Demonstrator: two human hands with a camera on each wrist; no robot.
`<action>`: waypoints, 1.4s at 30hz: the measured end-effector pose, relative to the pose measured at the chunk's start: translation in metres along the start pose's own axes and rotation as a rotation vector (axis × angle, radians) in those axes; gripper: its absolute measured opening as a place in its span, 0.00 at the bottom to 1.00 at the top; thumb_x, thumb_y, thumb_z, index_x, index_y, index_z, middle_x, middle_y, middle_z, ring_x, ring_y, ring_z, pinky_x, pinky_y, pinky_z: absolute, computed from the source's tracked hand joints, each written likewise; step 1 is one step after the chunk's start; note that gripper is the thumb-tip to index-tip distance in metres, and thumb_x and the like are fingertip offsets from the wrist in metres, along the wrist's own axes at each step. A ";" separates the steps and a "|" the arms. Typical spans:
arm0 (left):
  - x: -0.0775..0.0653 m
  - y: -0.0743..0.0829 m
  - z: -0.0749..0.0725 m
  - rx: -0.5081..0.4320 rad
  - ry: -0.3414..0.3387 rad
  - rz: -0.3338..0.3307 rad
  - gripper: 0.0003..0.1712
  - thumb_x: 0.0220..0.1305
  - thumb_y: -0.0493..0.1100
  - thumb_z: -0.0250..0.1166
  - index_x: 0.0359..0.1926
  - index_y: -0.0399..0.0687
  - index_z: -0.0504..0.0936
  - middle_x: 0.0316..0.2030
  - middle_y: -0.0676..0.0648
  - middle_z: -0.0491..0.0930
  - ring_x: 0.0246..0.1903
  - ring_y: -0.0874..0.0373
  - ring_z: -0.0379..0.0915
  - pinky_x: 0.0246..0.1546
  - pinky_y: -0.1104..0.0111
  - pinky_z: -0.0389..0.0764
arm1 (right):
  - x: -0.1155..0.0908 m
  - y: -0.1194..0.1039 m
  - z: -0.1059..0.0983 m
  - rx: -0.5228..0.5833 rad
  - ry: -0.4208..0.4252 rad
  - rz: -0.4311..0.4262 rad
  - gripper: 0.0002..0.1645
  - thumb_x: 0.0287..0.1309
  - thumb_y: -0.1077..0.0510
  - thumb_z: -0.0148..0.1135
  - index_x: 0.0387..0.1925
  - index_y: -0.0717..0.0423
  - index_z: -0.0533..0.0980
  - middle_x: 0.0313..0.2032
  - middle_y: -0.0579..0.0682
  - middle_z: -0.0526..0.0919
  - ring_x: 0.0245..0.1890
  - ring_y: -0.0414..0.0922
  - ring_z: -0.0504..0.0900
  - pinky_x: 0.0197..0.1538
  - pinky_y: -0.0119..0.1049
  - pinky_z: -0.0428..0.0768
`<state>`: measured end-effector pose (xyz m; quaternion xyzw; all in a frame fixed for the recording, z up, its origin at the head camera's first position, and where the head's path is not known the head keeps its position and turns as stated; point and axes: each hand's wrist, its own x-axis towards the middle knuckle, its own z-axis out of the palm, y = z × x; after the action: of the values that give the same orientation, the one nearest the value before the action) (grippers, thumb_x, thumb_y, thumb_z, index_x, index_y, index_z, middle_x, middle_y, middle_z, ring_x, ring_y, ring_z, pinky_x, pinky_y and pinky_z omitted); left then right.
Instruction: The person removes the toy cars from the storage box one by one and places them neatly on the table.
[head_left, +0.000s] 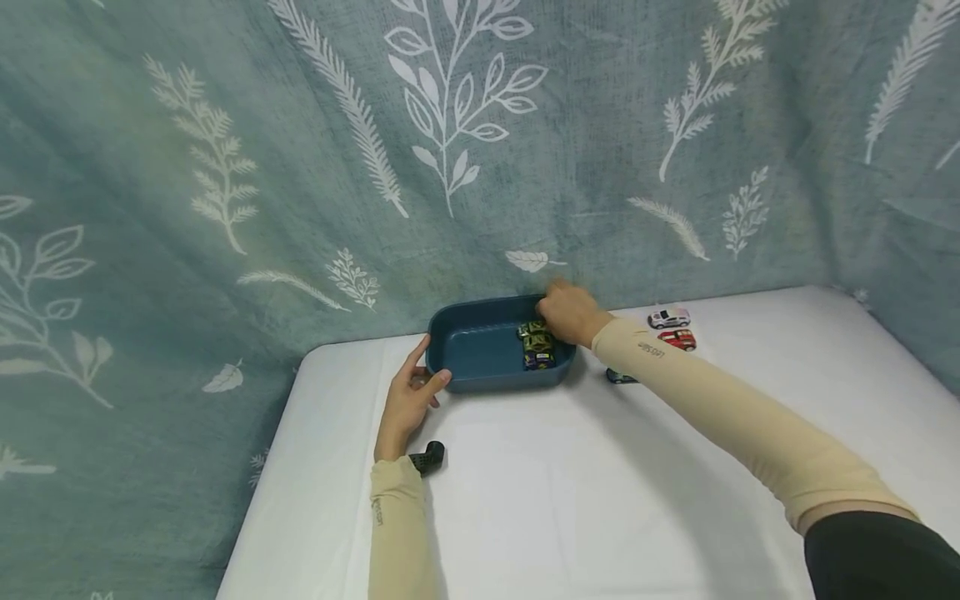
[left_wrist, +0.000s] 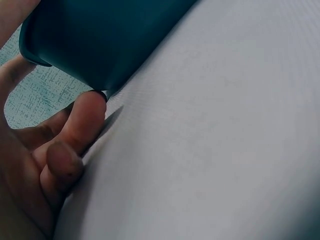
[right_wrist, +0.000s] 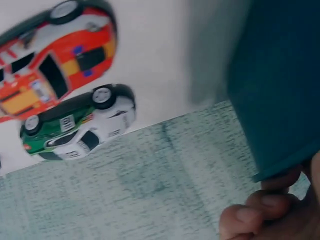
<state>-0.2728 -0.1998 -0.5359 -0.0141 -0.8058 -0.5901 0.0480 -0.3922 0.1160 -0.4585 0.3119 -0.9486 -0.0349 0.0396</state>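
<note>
Nearest the camera, a black sleeve (head_left: 881, 554) covers the right upper arm at the lower corner. From the left, a beige arm sleeve (head_left: 397, 525) bears small print that I cannot read, with a black fitting (head_left: 429, 458) at the wrist. The left hand (head_left: 408, 404) cups the near left corner of the blue tray (head_left: 495, 383), thumb and fingers curled about it, probably to brace that end. The tray sits on the white counter (head_left: 517, 483), close to the leaf-printed curtain (head_left: 487, 225). Inside, two green-yellow toy cars (head_left: 537, 342) and a blue-purple car (head_left: 538, 360) line up along the right end, perhaps grouped to save room. The right hand (head_left: 572, 315) grasps the far right corner, fingers hooked under the rim; the two opposite corners are thus held, likely for balance. A dark car (head_left: 621, 377) lies partly behind the right sleeve (head_left: 720, 408), whose print seems to read "LetsSlim". Beyond lie a white-and-green car (right_wrist: 80, 125), its number markings too blurred to be sure of, and a red car (right_wrist: 75, 65) just beside it.
</note>
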 end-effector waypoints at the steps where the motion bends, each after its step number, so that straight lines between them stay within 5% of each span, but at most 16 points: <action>1: 0.000 -0.001 0.000 0.005 -0.004 -0.003 0.45 0.69 0.50 0.75 0.82 0.67 0.65 0.47 0.37 0.79 0.25 0.55 0.76 0.27 0.67 0.78 | 0.000 -0.002 0.001 -0.009 -0.008 0.001 0.09 0.71 0.63 0.65 0.46 0.57 0.90 0.45 0.63 0.85 0.50 0.60 0.82 0.40 0.55 0.89; 7: -0.003 0.000 0.003 0.011 -0.017 -0.013 0.45 0.70 0.52 0.74 0.82 0.70 0.64 0.49 0.38 0.79 0.25 0.56 0.76 0.27 0.67 0.78 | -0.004 -0.009 0.005 -0.068 -0.033 0.006 0.12 0.74 0.68 0.60 0.37 0.62 0.88 0.46 0.68 0.82 0.51 0.64 0.81 0.37 0.54 0.89; 11: -0.002 0.002 0.003 0.005 -0.016 -0.027 0.44 0.70 0.52 0.74 0.82 0.70 0.64 0.49 0.37 0.78 0.26 0.46 0.78 0.28 0.66 0.77 | -0.004 -0.011 0.006 -0.076 -0.013 0.012 0.11 0.73 0.68 0.61 0.36 0.62 0.88 0.43 0.67 0.82 0.47 0.62 0.81 0.36 0.53 0.89; 18: 0.003 0.003 -0.003 0.010 -0.016 -0.008 0.43 0.70 0.53 0.74 0.81 0.75 0.65 0.49 0.38 0.78 0.25 0.55 0.76 0.26 0.68 0.77 | 0.004 -0.010 0.009 -0.093 0.056 0.005 0.11 0.71 0.70 0.62 0.35 0.63 0.88 0.39 0.66 0.82 0.42 0.60 0.81 0.34 0.52 0.89; 26: 0.005 0.002 -0.003 0.008 -0.023 -0.002 0.45 0.70 0.51 0.74 0.82 0.68 0.64 0.50 0.37 0.78 0.24 0.56 0.76 0.27 0.67 0.79 | 0.004 -0.012 0.009 -0.126 0.055 -0.008 0.09 0.71 0.68 0.65 0.34 0.63 0.88 0.41 0.66 0.82 0.44 0.61 0.82 0.38 0.52 0.88; 42: 0.002 0.001 -0.002 -0.003 -0.020 -0.002 0.44 0.70 0.53 0.74 0.81 0.74 0.64 0.48 0.37 0.79 0.25 0.54 0.76 0.27 0.66 0.77 | 0.002 -0.012 0.009 -0.128 0.094 -0.034 0.05 0.69 0.66 0.68 0.38 0.61 0.89 0.46 0.67 0.84 0.48 0.62 0.81 0.46 0.55 0.86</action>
<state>-0.2744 -0.2014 -0.5347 -0.0192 -0.8055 -0.5911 0.0392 -0.3873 0.1056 -0.4685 0.3264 -0.9360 -0.0813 0.1035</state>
